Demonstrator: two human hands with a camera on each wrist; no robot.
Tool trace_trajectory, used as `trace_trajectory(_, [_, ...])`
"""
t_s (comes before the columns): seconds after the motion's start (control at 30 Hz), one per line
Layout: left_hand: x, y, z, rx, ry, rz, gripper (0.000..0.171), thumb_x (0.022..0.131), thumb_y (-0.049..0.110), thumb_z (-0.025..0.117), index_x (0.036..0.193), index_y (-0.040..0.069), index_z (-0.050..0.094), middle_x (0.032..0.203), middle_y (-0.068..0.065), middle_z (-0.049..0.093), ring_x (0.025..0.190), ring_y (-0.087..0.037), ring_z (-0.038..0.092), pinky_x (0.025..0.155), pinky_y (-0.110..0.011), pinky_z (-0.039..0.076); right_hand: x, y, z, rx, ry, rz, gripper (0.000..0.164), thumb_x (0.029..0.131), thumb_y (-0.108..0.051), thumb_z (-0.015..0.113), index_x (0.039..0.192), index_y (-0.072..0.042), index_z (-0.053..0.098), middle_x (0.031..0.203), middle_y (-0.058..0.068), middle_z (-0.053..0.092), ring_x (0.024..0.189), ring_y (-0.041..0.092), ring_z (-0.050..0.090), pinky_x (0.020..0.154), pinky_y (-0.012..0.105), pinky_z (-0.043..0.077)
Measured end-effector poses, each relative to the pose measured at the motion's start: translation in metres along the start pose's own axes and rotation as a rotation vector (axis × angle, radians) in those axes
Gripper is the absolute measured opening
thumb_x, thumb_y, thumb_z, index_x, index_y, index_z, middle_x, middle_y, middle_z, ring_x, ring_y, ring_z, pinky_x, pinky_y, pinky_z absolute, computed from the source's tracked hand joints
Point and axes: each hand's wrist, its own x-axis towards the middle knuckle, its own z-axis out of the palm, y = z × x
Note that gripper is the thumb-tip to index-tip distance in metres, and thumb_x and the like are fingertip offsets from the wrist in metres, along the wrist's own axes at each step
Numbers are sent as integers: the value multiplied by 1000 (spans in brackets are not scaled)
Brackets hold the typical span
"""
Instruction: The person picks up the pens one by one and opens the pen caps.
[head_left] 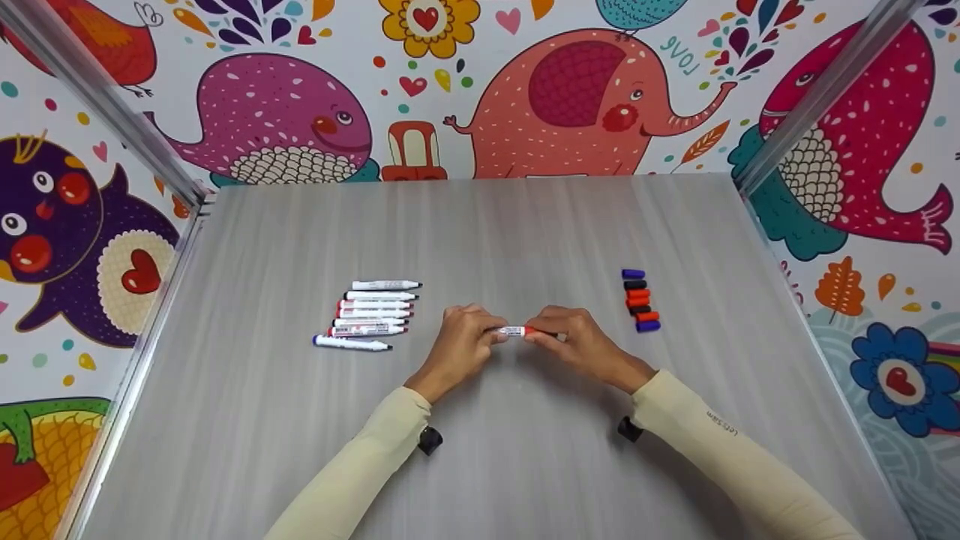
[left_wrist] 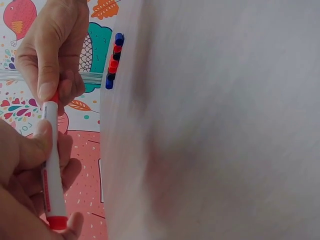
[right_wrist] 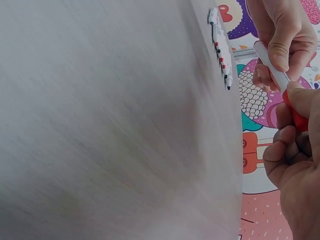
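Note:
Both hands meet on one white marker [head_left: 513, 331] in the middle of the head view, held above the table. My left hand [head_left: 459, 343] grips its white barrel [left_wrist: 55, 175], thumb along the side; a red end plug shows at the bottom in the left wrist view. At the other end, my right hand [head_left: 589, 346] pinches the red cap [right_wrist: 299, 119] between thumb and fingers. The cap meets the barrel, and its far part is partly covered by the fingers. Several uncapped white markers [head_left: 375, 304] lie in a column left of the left hand, tips pointing right.
Right of the right hand, several loose blue, black and red caps [head_left: 638, 301] lie in a column on the grey wood-grain table [head_left: 480, 240]. Printed cartoon walls [head_left: 427, 90] border the table at the back and sides, with metal posts [head_left: 795, 112] at the back corners.

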Motion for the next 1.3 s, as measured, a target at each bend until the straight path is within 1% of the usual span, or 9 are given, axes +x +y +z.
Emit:
trace_trajectory(0.2, [0, 0, -1, -5, -25, -11, 9, 95, 6, 84, 103, 4, 87, 88, -4, 80, 88, -21, 70, 95, -52, 46, -2, 2, 0, -28, -7, -7, 12, 98, 1, 79, 109, 0, 84, 97, 11, 79, 81, 22, 68, 76, 23, 56])
trace_trajectory(0.4, [0, 2, -3, -27, -52, -31, 9, 97, 7, 82, 105, 4, 87, 91, -4, 80, 89, -21, 70, 97, -52, 46, -2, 4, -1, -79, -3, -63, 15, 95, 3, 82, 109, -2, 84, 96, 3, 78, 80, 19, 66, 72, 25, 55])
trace_trajectory(0.67, [0, 4, -6, -67, -86, -56, 10, 99, 7, 81, 106, 4, 87, 93, -4, 80, 89, -20, 70, 101, -53, 48, -2, 1, -3, -114, -4, -108, 25, 89, 11, 83, 111, -1, 84, 96, 3, 77, 80, 18, 64, 70, 25, 56])
trace_trajectory(0.77, [1, 4, -6, -74, -92, -56, 10, 98, 5, 81, 106, 4, 87, 93, -4, 80, 86, -18, 68, 93, -47, 53, -3, 1, -4, -128, -9, -118, 27, 89, 11, 84, 113, -3, 84, 97, 3, 77, 81, 17, 64, 71, 25, 56])
trace_trajectory(0.83, [2, 4, -6, -80, -88, -48, 10, 97, 3, 81, 105, 3, 87, 92, -5, 80, 83, -17, 67, 84, -40, 55, -3, 2, -4, -137, -7, -127, 26, 90, 9, 84, 113, -3, 84, 97, 2, 77, 81, 17, 64, 71, 25, 56])
trace_trajectory(0.93, [3, 4, -6, -90, -84, -41, 9, 96, 1, 82, 102, 2, 87, 90, -6, 79, 80, -16, 66, 72, -33, 53, -3, 3, -4, -145, 2, -156, 23, 91, 7, 83, 112, -3, 84, 97, 2, 76, 81, 17, 63, 69, 27, 54])
trace_trajectory(1.03, [4, 3, -7, -102, -90, -43, 9, 94, 1, 82, 101, 2, 87, 89, -7, 79, 79, -16, 65, 70, -30, 51, -2, 2, -4, -155, 7, -183, 22, 92, 7, 83, 111, -3, 83, 96, 2, 75, 80, 16, 62, 68, 26, 52])
trace_trajectory(1.17, [5, 4, -9, -134, -119, -77, 10, 95, 0, 81, 103, 1, 87, 91, -7, 79, 81, -15, 64, 71, -30, 52, -2, 1, -5, -206, -6, -216, 21, 91, 6, 84, 111, -2, 83, 97, 3, 73, 82, 16, 62, 71, 25, 52])
trace_trajectory(1.3, [5, 4, -11, -179, -149, -117, 11, 97, -1, 79, 106, -1, 86, 92, -6, 80, 81, -13, 63, 72, -29, 53, -2, 0, -6, -270, -11, -262, 13, 100, -7, 79, 112, -3, 82, 99, 3, 73, 83, 16, 62, 72, 25, 54])
